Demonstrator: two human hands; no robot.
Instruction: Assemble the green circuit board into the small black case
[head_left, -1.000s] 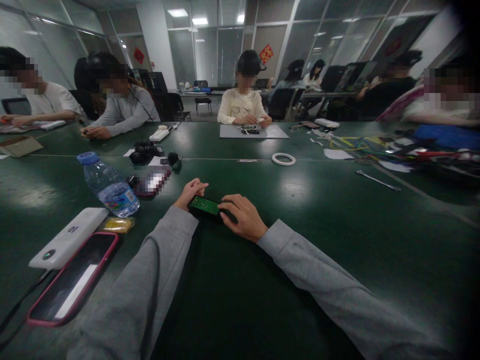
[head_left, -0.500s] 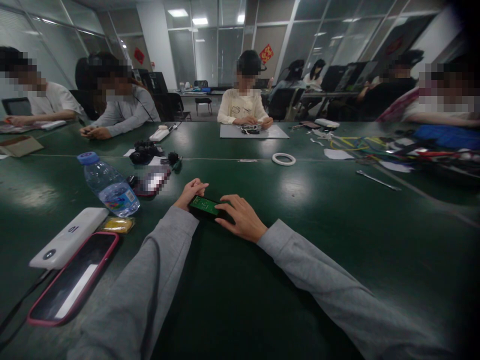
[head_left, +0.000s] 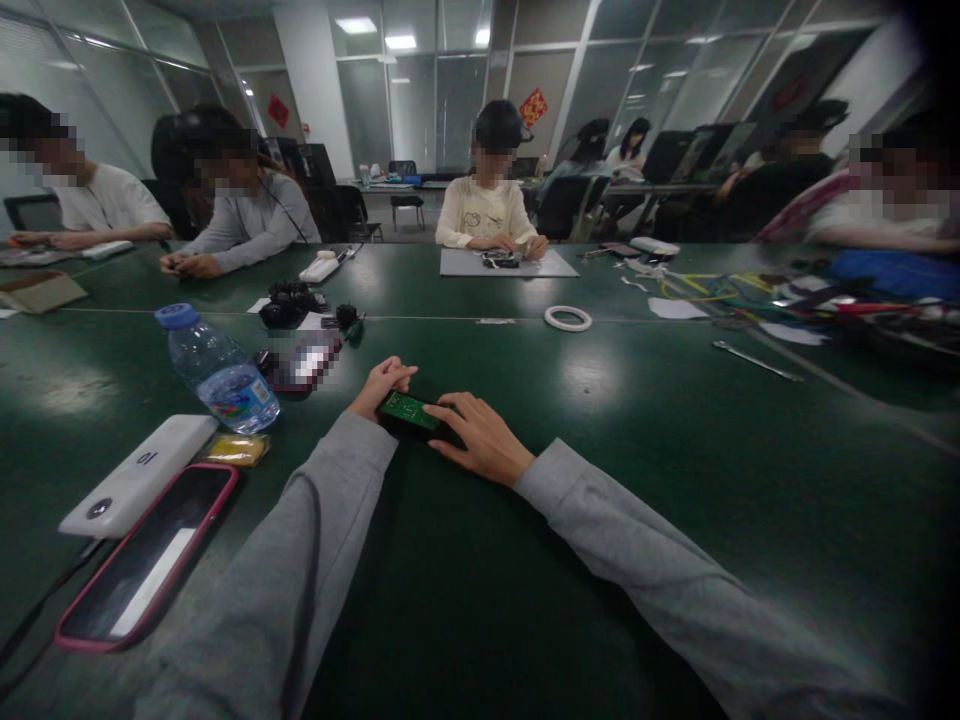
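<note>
A small black case (head_left: 411, 428) with a green face that looks like a circuit board (head_left: 405, 406) lies between my hands on the dark green table. My left hand (head_left: 377, 388) holds its left end, with the fingers curled past the far edge. My right hand (head_left: 484, 437) is at the other end: the index fingertip rests on the green face and the thumb is by the near edge. Part of the right end is hidden under my right fingers.
At left are a water bottle (head_left: 221, 370), white power bank (head_left: 139, 475), red-edged phone (head_left: 150, 560) and yellow packet (head_left: 236, 450). A tape roll (head_left: 568, 319), wrench (head_left: 756, 361) and cable pile (head_left: 862, 300) lie beyond. Several people sit around; one works over a grey board (head_left: 465, 264).
My right index fingertip has shifted slightly left over the green face. My left hand and the case stay where they were.
</note>
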